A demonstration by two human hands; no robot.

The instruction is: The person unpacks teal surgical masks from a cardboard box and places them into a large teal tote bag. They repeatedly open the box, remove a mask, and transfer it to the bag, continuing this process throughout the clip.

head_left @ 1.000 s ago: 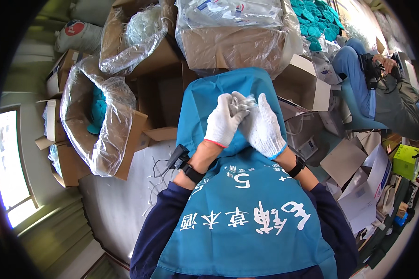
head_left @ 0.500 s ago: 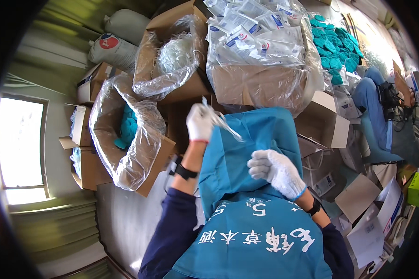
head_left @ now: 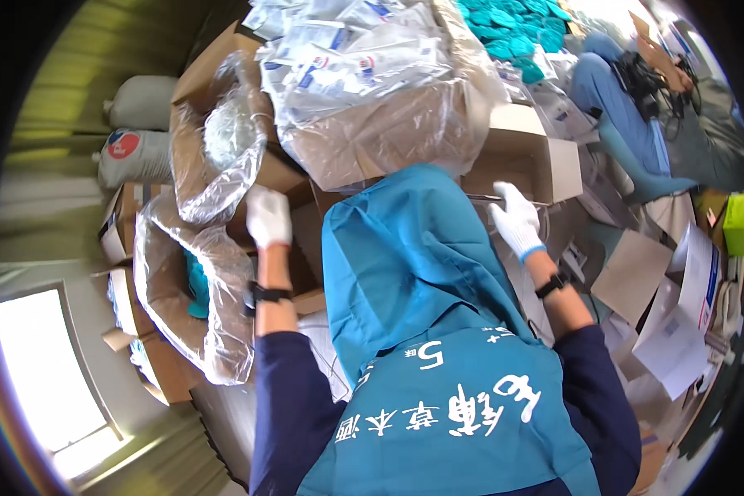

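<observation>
Presently, two hands, white knitted gloves, set well apart either side of a teal apron (head_left: 413, 273) on the person.

Item: left hand (head_left: 269, 217). Blurred; fingers seemingly curled, contents impossible to tell. Beneath and right of these fingers, a brown carton (head_left: 306, 221), mouth upward.

Item: right hand (head_left: 517, 221). Fingers (head_left: 507, 195) pointing away from the person, partly bent; a slim dark line at the tips, too small to tell whether gripped. Just beyond them, a white-flapped carton (head_left: 564, 172), open toward the person, long axis running left to right.

Item: bundle of clear strands (head_left: 230, 136), beyond and left of the left fingers, in a plastic-lined box. Oval heap, long axis pointing away from the person; strand ends not distinguishable.

Item: teal pieces (head_left: 197, 285), nearer the person and left of the left fingers, in a second plastic-lined box.

Item: white packets (head_left: 347, 62), heaped in a large lined box beyond and between both sets of fingers.

Item: teal pile (head_left: 512, 33), far beyond the right fingers.
</observation>
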